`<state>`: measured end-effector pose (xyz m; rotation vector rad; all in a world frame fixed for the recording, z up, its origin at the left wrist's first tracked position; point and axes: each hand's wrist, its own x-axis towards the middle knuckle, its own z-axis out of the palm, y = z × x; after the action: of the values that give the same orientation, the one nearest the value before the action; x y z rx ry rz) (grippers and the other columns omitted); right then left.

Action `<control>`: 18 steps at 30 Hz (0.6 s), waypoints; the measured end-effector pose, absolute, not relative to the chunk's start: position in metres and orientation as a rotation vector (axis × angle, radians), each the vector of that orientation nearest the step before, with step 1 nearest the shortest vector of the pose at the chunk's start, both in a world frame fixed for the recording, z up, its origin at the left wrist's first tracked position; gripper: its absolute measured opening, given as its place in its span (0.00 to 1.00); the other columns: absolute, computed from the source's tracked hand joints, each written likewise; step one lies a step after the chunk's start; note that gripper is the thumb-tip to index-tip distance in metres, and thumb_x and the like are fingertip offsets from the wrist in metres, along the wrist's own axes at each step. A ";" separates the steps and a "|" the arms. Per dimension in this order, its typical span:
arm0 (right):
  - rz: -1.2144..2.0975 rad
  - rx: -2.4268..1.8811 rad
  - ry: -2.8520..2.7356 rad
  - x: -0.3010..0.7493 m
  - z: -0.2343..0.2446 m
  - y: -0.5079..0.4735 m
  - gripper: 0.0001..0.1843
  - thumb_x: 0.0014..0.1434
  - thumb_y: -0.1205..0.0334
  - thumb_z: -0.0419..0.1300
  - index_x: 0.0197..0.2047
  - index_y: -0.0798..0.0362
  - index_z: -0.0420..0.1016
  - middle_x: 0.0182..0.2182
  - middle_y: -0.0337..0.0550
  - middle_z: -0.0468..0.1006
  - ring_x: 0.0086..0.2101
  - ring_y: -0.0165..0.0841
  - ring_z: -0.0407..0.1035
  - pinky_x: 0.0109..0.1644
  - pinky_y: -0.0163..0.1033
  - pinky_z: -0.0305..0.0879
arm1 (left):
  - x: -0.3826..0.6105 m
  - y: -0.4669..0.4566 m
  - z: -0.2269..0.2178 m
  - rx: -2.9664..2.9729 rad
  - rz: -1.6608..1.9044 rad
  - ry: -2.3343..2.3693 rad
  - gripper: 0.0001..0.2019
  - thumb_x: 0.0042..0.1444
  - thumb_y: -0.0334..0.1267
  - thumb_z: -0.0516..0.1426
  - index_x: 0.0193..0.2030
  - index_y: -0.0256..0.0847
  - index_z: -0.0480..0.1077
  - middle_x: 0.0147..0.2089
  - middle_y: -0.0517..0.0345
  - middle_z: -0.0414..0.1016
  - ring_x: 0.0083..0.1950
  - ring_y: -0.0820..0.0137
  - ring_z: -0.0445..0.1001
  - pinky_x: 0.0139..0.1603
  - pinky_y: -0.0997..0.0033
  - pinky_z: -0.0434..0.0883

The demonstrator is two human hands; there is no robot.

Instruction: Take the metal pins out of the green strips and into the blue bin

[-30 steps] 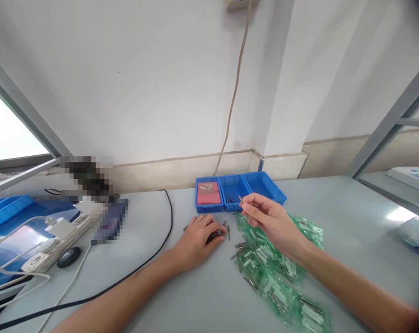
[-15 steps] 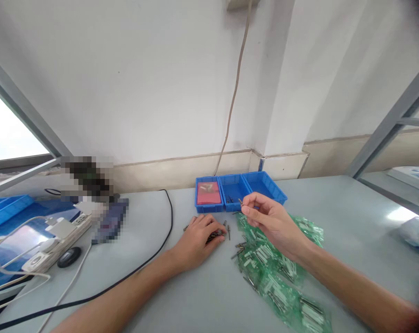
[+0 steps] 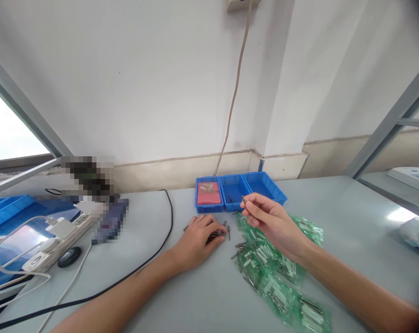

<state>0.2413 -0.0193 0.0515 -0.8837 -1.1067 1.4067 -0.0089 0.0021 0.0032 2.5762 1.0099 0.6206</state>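
Pin [image 3: 243,199], small, metal: pinched at its lower end between thumb and forefinger of the right hand [image 3: 270,222], tip pointing up, held in the air just near of the middle blue bin [image 3: 234,188]; the other fingers of that hand are loosely curled. Left hand [image 3: 197,240]: palm down on the table [image 3: 195,296], fingers bent narrow over a heap of loose pins [image 3: 226,230]; whether any is gripped cannot be told. Green bags [image 3: 275,273]: clear green packets of pins, strewn under and near of the right hand and forearm. Left blue bin [image 3: 208,193]: holds a red pad. Right blue bin [image 3: 265,184]: contents not visible. Black cable [image 3: 163,245]: curves along the table left of the left arm. Power strip [image 3: 53,243]: far left of the table, plugs inserted
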 end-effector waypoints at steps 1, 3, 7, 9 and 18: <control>1.411 -0.878 -1.101 0.241 0.052 -0.019 0.15 0.64 0.48 0.72 0.44 0.49 0.80 0.36 0.38 0.75 0.28 0.27 0.58 0.34 0.36 0.55 | -0.009 0.002 0.003 2.580 0.622 1.009 0.06 0.74 0.39 0.59 0.53 0.47 0.76 0.50 0.56 0.75 0.52 0.62 0.72 0.54 0.61 0.65; 1.417 -0.870 -1.095 0.241 0.052 -0.020 0.15 0.64 0.47 0.72 0.44 0.49 0.79 0.34 0.38 0.74 0.28 0.27 0.58 0.34 0.36 0.55 | -0.009 0.002 0.002 2.585 0.623 1.003 0.06 0.74 0.39 0.58 0.53 0.48 0.75 0.50 0.56 0.75 0.51 0.62 0.72 0.54 0.61 0.65; 1.430 -0.867 -1.094 0.240 0.054 -0.020 0.15 0.65 0.47 0.71 0.42 0.50 0.78 0.33 0.37 0.73 0.28 0.27 0.57 0.34 0.36 0.55 | -0.009 0.002 0.001 2.582 0.628 0.998 0.06 0.74 0.39 0.58 0.54 0.48 0.75 0.50 0.56 0.75 0.51 0.62 0.72 0.54 0.60 0.65; 1.433 -0.866 -1.093 0.240 0.055 -0.021 0.16 0.65 0.47 0.71 0.41 0.50 0.78 0.32 0.37 0.72 0.27 0.28 0.57 0.33 0.37 0.54 | -0.009 0.002 0.001 2.580 0.628 0.996 0.06 0.74 0.39 0.59 0.54 0.48 0.75 0.50 0.57 0.75 0.51 0.62 0.71 0.54 0.60 0.65; 1.404 -0.878 -1.111 0.239 0.057 -0.023 0.15 0.65 0.47 0.71 0.41 0.49 0.77 0.34 0.36 0.68 0.28 0.27 0.54 0.34 0.37 0.54 | -0.009 0.002 0.002 2.576 0.629 0.994 0.06 0.74 0.39 0.59 0.53 0.48 0.75 0.49 0.57 0.75 0.52 0.62 0.71 0.54 0.60 0.65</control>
<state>0.2391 -0.0230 0.0575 -0.8782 -1.1112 1.4043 -0.0092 0.0023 0.0021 2.5761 0.9942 0.6293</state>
